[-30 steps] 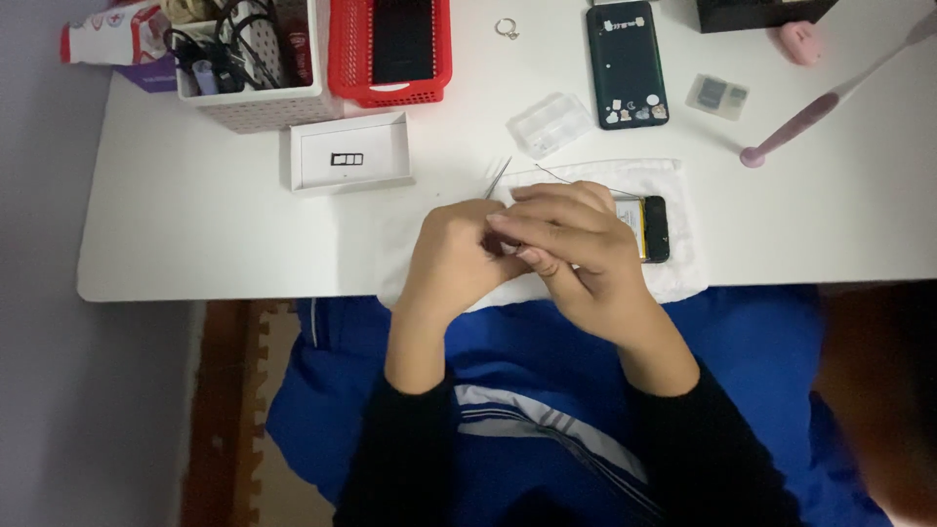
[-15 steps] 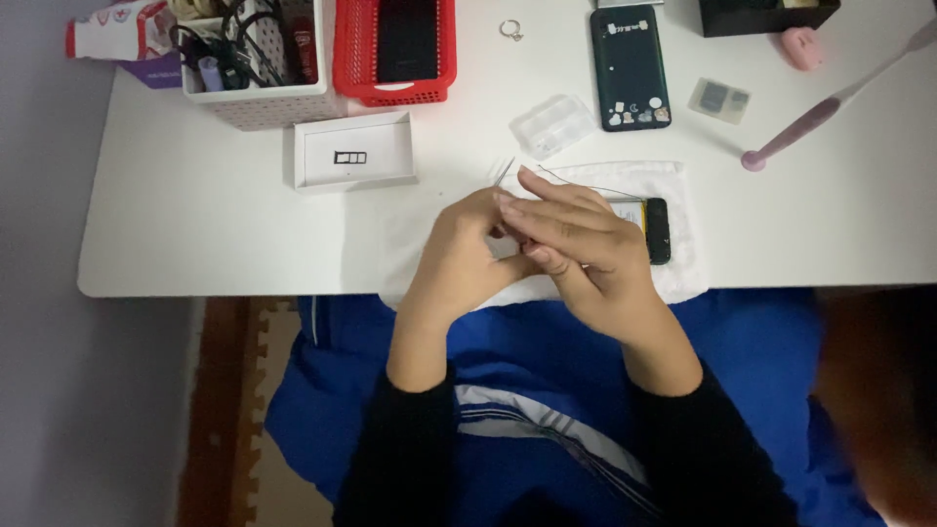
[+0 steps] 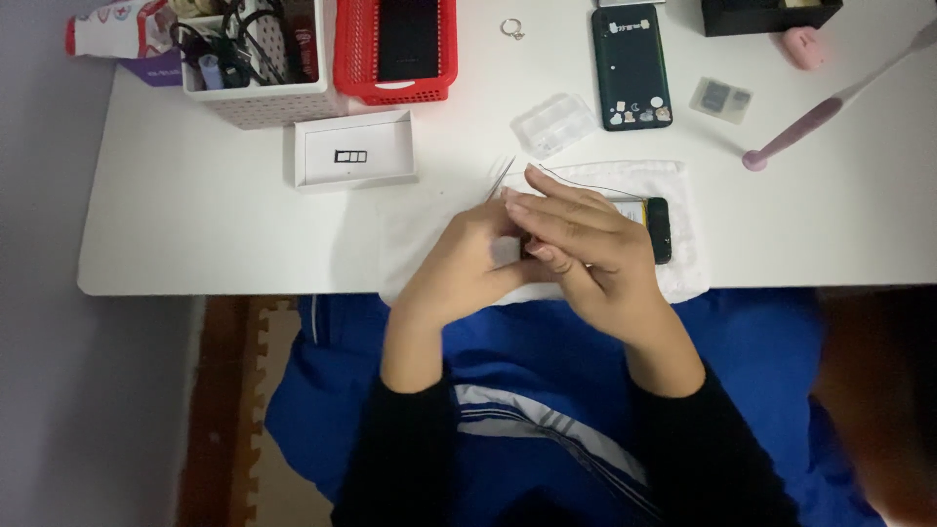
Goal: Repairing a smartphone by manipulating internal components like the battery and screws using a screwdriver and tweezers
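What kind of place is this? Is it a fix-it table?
Probably a small phone-repair desk at home: a white table with an opened phone on a white cloth, tweezers and a basket of tools.

Bare table lies open to the left of the white cloth. Far from it stand the white tray, red basket and dark phone, blocking passage there.
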